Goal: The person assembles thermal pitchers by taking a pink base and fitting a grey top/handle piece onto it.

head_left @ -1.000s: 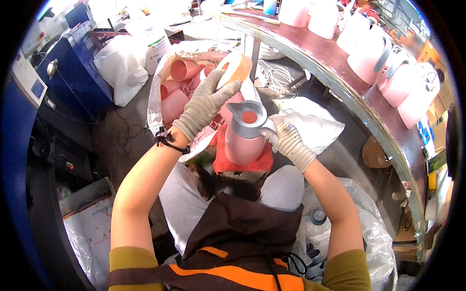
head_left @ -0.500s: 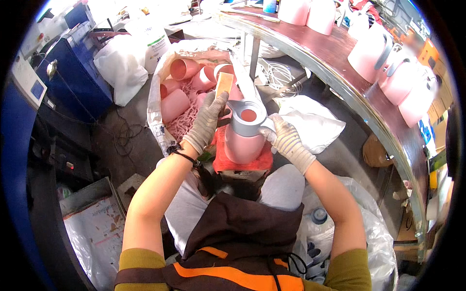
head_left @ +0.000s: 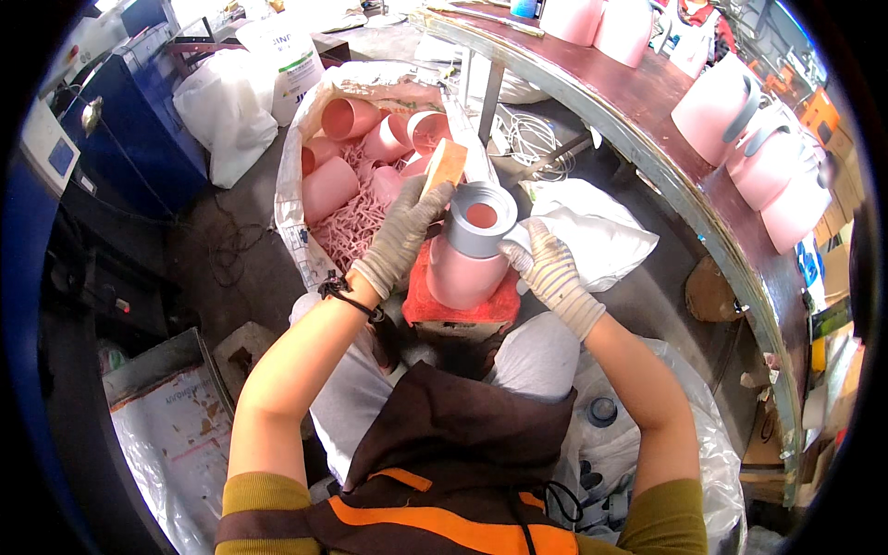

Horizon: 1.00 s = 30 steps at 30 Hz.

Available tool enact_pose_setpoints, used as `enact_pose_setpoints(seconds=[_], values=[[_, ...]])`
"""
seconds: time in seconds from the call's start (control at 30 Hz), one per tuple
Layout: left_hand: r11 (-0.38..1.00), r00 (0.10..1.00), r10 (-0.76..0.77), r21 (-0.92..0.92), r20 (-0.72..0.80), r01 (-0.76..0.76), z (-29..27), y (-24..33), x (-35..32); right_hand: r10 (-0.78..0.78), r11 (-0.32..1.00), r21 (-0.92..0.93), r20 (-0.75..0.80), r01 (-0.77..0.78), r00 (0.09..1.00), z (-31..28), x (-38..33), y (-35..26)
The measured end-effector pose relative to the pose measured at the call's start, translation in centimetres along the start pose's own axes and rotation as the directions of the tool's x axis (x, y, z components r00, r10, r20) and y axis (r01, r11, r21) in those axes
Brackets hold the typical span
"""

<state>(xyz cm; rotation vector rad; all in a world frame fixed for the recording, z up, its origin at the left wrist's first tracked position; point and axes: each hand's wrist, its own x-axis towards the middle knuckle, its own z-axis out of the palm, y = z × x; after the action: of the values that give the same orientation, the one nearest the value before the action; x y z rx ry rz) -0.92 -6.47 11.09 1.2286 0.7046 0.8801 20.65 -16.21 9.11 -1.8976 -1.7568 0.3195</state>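
Since a second ago, the left hand (head_left: 405, 239) has drawn nearer the person, bringing its orange block (head_left: 445, 165) back from over the sack (head_left: 289, 199) to the left side of the jug (head_left: 465, 277). On top of the jug, the grey collar (head_left: 474, 243), which showed a spout pointing left, now looks like a plain round ring.

Gloved left fingers and thumb are clamped on the near end of the block; its bare end sticks out to the far side, beyond the grip. The jug's pink body stands on a red cloth (head_left: 424, 305) in front of the knees, between the two hands and to the right of the left-hand grip.

On the right side of the collar, the gloved right hand (head_left: 560, 277) is closed on a pale grey handle (head_left: 518, 238), thumb on the near side. Whether that handle joins the collar, I cannot tell.

Beyond the left hand, pink cups (head_left: 330, 190) and shavings (head_left: 351, 227) fill the sack. To the right of the jug lies a white bag (head_left: 597, 236); farther right, more pink jugs (head_left: 712, 111) line the brown table (head_left: 638, 106).
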Motion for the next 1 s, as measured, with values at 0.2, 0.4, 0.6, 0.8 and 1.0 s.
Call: enact_pose_setpoints(seconds=[0.2,0.4,0.6,0.8,1.0], values=[[0.996,0.999,0.033,0.077,0.037,-0.036,-0.3,-0.7,0.1,0.009,0.999,0.047,0.004,-0.009,1.0,0.4,0.0,-0.2],[0.996,0.996,0.075,0.053,0.044,-0.077,-0.2,-0.8,0.2,-0.025,0.997,0.075,-0.033,0.027,0.999,0.4,-0.5,-0.5],[0.998,0.999,0.03,0.05,0.034,-0.032,0.0,-0.1,-0.1,-0.089,0.993,-0.079,-0.032,0.086,0.996,0.6,-0.4,0.4],[0.998,1.0,0.012,0.057,-0.008,-0.012,-0.5,-0.3,0.0,0.005,0.999,-0.054,0.076,-0.001,0.997,-0.3,-0.3,-0.4],[0.967,0.988,0.132,0.228,-0.083,-0.11,-0.5,5.5,1.8,-0.009,1.0,0.011,0.08,0.008,0.997,-0.8,-0.3,-0.6]])
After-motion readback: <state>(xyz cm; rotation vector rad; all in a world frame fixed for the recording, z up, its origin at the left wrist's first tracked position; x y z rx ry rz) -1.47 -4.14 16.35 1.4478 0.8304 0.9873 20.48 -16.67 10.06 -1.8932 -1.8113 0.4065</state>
